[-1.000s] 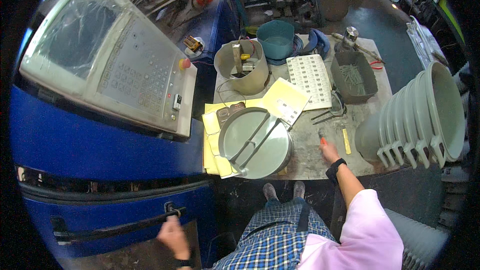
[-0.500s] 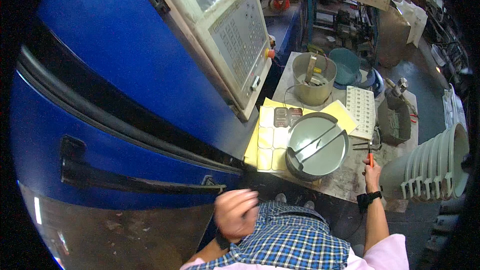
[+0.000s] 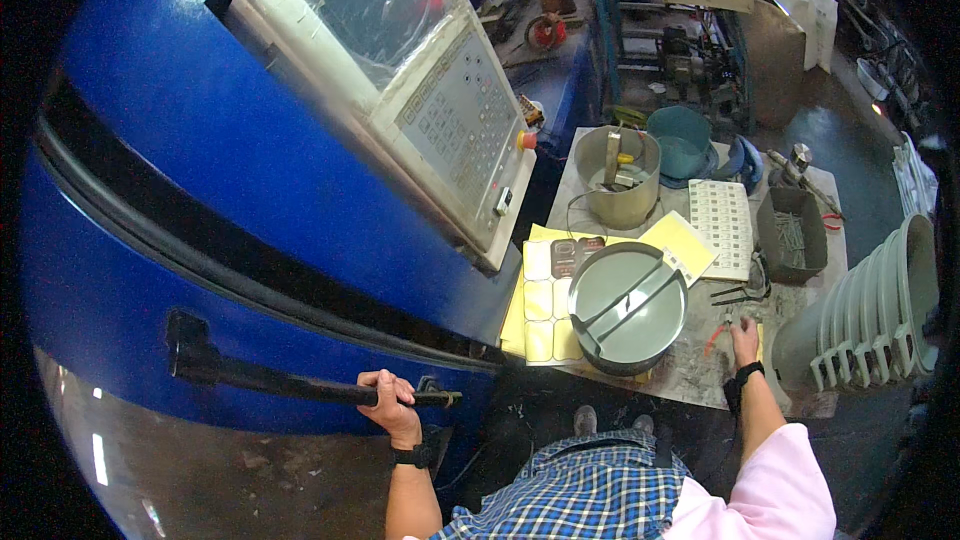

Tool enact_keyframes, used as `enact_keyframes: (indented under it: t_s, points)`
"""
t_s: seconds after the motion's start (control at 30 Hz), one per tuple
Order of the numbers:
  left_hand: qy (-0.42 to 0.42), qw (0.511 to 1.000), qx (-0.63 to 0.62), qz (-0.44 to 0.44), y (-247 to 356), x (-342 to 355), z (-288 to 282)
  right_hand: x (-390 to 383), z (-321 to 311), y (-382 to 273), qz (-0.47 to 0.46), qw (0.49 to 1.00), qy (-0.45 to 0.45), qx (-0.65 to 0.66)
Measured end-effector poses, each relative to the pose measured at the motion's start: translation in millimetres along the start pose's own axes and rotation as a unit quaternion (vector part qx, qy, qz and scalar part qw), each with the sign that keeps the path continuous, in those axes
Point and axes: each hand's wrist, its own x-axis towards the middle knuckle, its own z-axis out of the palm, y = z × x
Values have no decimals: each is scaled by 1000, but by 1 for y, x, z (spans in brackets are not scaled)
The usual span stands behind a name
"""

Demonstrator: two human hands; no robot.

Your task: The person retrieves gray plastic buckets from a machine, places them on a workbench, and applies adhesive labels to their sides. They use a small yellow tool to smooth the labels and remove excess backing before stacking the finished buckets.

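My left hand [image 3: 388, 405] is wrapped round the black bar handle [image 3: 290, 380] on the blue machine door [image 3: 150, 230], near the bar's right end. On the worktable [image 3: 690, 370] my right hand [image 3: 744, 343] is low over a pair of pliers. An orange-red plier handle [image 3: 714, 342] shows just left of that hand. My right fingertips are partly hidden, so their grip is unclear. Left of the pliers stands a round grey-green bucket [image 3: 645, 330] with a bar across its opening, on yellow label sheets [image 3: 540, 300].
A control panel [image 3: 450, 120] juts out beside the door. Nested grey buckets [image 3: 850, 330] stand at the table's right. Farther back are a tool bucket [image 3: 615, 205], a teal bucket [image 3: 680, 140], a label sheet [image 3: 720, 225] and a dark bin of thin metal pieces [image 3: 792, 240].
My left hand has moved left and closed round the door's bar handle. My right hand has stayed near the table's front, and the orange-handled pliers have gone from upright in it to lying beside it.
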Motion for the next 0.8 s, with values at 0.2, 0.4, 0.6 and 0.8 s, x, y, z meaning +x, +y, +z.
enact_keyframes:
  t_s: [0.2, 0.4, 0.6, 0.8]
  points:
    - [9, 1000, -16, 8, -3, -5, 4, -52, -4, -217, -222, 926, -115, 283]
    - [2, 996, -46, -76, 9, -7, -1, -151, 56, -356, -295, 864, -296, 281]
    - [-15, 992, -68, -102, 21, -18, -19, -162, 145, -404, -257, 835, -348, 341]
    - [18, 992, -27, -124, 23, -41, -63, -138, 218, -445, -363, 859, -227, 280]
